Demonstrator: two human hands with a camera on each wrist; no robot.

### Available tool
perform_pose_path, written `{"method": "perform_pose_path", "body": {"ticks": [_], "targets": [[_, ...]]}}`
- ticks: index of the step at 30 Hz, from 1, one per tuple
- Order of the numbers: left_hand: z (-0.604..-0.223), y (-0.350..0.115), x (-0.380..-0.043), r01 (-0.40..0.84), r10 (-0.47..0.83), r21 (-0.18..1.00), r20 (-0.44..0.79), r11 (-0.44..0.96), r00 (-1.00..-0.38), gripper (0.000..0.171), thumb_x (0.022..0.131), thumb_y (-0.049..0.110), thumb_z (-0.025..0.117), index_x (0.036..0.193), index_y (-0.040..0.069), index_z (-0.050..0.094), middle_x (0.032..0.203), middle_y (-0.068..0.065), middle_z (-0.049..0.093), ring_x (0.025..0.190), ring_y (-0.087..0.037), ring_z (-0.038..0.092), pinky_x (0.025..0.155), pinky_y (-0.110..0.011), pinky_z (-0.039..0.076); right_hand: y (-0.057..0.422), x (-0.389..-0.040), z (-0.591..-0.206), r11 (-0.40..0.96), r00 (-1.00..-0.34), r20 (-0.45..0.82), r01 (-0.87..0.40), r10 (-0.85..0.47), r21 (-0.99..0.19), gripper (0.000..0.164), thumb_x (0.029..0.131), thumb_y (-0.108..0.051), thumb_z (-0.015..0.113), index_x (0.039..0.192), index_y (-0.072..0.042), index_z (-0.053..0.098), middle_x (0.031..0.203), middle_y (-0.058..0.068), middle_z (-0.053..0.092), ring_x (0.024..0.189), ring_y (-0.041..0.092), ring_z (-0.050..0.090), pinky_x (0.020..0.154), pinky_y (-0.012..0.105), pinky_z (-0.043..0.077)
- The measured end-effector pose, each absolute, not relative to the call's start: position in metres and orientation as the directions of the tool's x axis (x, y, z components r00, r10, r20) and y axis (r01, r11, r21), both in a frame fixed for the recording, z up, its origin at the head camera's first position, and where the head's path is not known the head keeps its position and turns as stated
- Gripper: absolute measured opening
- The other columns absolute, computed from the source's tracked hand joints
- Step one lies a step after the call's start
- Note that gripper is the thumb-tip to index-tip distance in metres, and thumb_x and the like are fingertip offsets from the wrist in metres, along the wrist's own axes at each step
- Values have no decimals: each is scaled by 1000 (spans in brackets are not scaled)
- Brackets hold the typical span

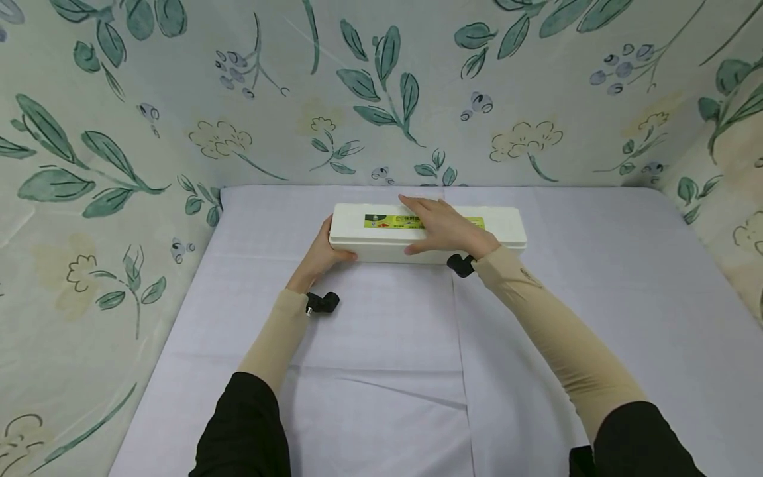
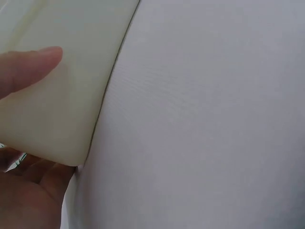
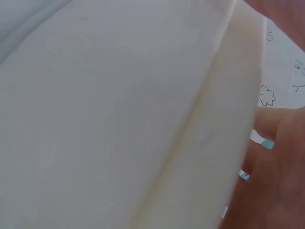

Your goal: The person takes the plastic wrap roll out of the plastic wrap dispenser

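A long white plastic box (image 1: 429, 253) with a seam between lid and body lies across the far part of the table in the head view. Its top carries a yellow-green label (image 1: 390, 221), with print too small to read. At the box's left end, my left hand (image 1: 322, 255) grips it, thumb on the front side and fingers around the end. My right hand (image 1: 444, 226) spans the lid right of the middle, covering part of the label. Its thumb lies against the front side and its fingers reach over the top. Both wrist views show the box (image 2: 57, 109) (image 3: 143, 105) close up.
A white cloth (image 1: 381, 331) with fold creases covers the table. Behind the table and along its sides hangs a leaf-and-flower patterned curtain (image 1: 286, 99). Each wrist bears a small black camera mount (image 1: 322, 303).
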State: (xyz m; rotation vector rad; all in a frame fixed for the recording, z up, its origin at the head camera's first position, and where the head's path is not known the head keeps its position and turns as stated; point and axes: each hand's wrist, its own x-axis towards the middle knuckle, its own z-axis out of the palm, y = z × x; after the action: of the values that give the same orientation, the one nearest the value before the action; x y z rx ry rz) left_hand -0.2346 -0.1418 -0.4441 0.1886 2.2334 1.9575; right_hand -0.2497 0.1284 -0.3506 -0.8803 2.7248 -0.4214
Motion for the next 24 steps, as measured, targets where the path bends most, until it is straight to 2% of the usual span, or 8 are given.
{"method": "perform_pose_path", "body": {"ticks": [9,15,24], "targets": [[-445,-142,-235,15,194,989,-14,148,-981,110,67,-11,80,152,6,13,149,-14,30,129,-29,34,110,-43,22,125,-251,-354,797,-792,-160,-535,-589,-281,103,78,-46,77,153,-8,18,155,14,24,141,33,19,114,50,9],[-446,-143,-236,21,175,985,-9,172,-984,110,65,-6,83,152,5,16,149,-13,33,130,-27,34,111,-41,21,123,-248,-359,799,-797,-127,-556,-591,-226,102,77,-46,77,152,-7,20,154,15,25,140,33,20,113,53,9],[-448,-144,-235,15,163,978,-19,207,-987,109,65,-2,85,152,7,18,149,-11,34,131,-27,34,111,-41,21,113,-242,-363,803,-798,-83,-593,-596,-62,96,79,-37,78,149,1,24,148,20,32,135,38,29,112,50,18]]}}
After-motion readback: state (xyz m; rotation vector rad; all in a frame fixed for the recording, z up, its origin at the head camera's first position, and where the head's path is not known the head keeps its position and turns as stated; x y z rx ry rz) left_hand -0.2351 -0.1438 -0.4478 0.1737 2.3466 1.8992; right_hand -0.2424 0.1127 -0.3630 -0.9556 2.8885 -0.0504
